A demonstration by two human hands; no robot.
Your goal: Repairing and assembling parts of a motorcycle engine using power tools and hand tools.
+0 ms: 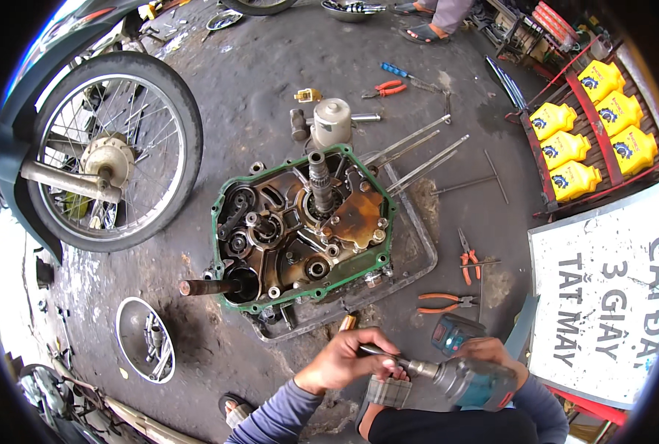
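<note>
My right hand [496, 355] grips a teal and dark cordless impact driver [468, 383] at the lower right, with its battery end raised behind it. My left hand [351, 359] pinches a slim dark metal bit or socket [377, 354] at the driver's nose. Above my hands an open engine case [292, 244] with a green rim sits on a metal tray [418, 259], with shafts and long studs [425, 148] standing out. A thick rusty bar [200, 287] sticks out at its lower left. A wooden handle [348, 322] lies just beyond my left hand, partly hidden.
A motorcycle wheel [185, 170] stands left, above a bowl of parts [122, 340]. Orange-handled pliers [438, 297], a T-handle [496, 177] and a silver canister [331, 112] lie or stand around the case. A rack of yellow bottles [596, 81] and a signboard [559, 244] are right. Another person's foot [422, 32] is at top.
</note>
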